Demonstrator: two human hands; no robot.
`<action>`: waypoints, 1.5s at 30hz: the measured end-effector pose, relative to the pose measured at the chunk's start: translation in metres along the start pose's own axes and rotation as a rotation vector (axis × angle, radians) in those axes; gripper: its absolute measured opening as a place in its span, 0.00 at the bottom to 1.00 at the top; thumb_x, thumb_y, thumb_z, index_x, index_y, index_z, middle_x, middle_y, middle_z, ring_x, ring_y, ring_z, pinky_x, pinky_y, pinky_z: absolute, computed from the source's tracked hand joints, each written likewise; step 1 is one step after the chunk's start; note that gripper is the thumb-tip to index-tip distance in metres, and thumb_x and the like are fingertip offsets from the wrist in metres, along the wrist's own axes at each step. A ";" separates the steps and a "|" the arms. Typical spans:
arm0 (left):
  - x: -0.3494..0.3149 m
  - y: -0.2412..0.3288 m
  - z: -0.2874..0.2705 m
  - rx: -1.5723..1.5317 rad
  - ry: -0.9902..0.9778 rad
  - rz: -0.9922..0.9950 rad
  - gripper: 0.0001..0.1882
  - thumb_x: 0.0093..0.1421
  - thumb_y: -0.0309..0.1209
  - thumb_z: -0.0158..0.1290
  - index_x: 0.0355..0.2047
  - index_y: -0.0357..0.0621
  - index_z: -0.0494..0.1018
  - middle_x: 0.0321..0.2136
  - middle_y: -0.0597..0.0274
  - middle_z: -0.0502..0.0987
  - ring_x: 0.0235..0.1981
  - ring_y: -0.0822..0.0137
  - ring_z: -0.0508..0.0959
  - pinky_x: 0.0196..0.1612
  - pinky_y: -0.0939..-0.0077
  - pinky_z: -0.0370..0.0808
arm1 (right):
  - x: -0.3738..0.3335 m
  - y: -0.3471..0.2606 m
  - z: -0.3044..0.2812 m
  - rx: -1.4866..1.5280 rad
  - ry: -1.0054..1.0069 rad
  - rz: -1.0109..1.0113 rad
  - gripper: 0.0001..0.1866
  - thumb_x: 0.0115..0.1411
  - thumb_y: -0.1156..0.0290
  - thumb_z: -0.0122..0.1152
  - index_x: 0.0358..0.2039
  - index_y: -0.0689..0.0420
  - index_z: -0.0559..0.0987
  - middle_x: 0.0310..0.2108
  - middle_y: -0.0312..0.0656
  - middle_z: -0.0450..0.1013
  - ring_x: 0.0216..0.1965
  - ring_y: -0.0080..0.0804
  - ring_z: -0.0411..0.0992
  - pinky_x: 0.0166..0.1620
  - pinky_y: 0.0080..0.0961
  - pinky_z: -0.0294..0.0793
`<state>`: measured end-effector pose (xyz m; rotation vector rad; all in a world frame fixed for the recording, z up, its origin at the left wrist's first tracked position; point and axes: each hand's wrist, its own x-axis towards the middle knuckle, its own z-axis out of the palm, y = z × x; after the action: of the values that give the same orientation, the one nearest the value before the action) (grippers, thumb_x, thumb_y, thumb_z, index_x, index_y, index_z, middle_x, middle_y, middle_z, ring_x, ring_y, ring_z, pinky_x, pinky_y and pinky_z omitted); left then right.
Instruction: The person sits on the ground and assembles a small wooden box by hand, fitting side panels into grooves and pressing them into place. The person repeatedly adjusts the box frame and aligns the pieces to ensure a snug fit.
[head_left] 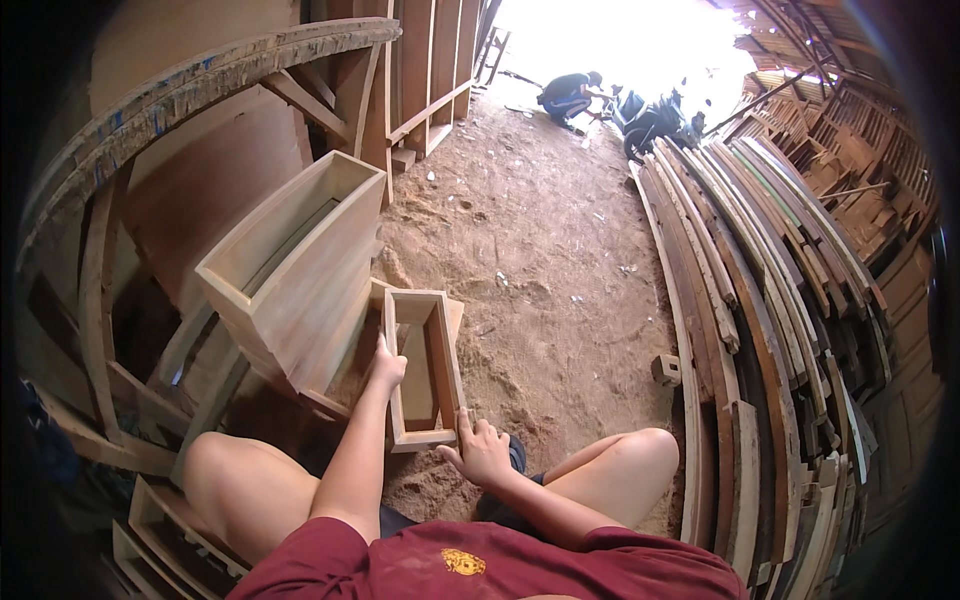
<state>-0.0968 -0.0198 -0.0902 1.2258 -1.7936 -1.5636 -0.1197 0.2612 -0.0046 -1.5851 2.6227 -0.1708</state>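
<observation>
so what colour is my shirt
The shirt is dark red with a yellow emblem, shown in the head view.

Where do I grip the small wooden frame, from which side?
Probably hold the frame by its long walls, from left and right: they flank an open middle, leaving finger room. The left hand holds the left one; the right hand is at the near right corner.

The dusty brown floor (540,230) carries scattered pale scraps (577,299); a small wooden block (665,370) sits just beside long stacked planks (735,300).
</observation>
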 end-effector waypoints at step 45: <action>-0.024 0.032 -0.012 -0.087 -0.056 -0.097 0.50 0.48 0.19 0.48 0.73 0.44 0.41 0.66 0.39 0.60 0.66 0.50 0.64 0.65 0.65 0.63 | -0.002 0.000 0.013 -0.273 -0.121 -0.019 0.37 0.64 0.58 0.50 0.67 0.67 0.59 0.40 0.50 0.74 0.43 0.46 0.73 0.53 0.66 0.62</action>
<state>-0.0859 -0.0077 -0.0517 1.2557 -1.7036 -1.7278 -0.1177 0.2622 -0.0171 -1.6373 2.6274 0.2855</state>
